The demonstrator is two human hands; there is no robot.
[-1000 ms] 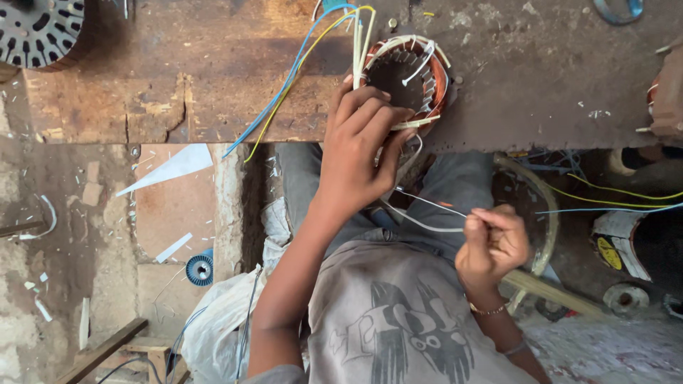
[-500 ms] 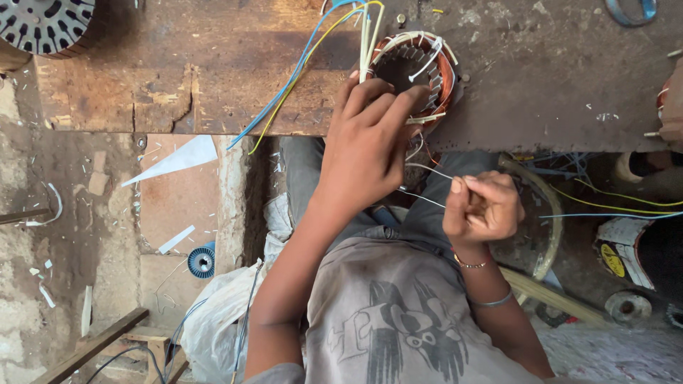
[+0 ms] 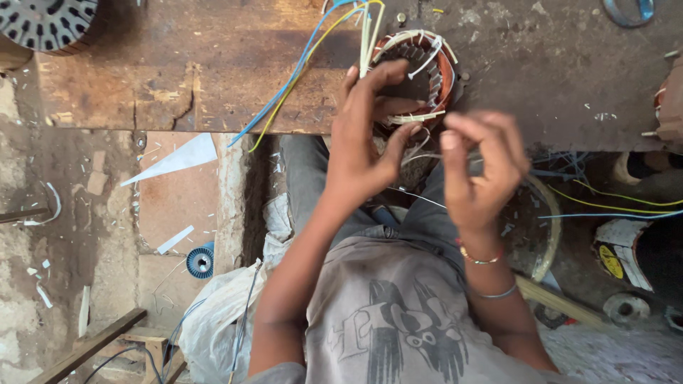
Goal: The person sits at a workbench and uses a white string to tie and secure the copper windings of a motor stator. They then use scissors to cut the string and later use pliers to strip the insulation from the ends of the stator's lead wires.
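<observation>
Workshop setting: a worn wooden bench above a littered concrete floor. The stator, copper windings with white sleeving, sits at the bench's near edge, coloured leads trailing from it across the boards. Left hand rests on the stator's near rim, fingers curled loosely about the winding. Right hand is raised just beside it, blurred, fingertips pressed together as if pinching a thin white thread; not certain. Judgement: steady the core firmly, keep the thread taut, avoid chafing the enamelled wire.
</observation>
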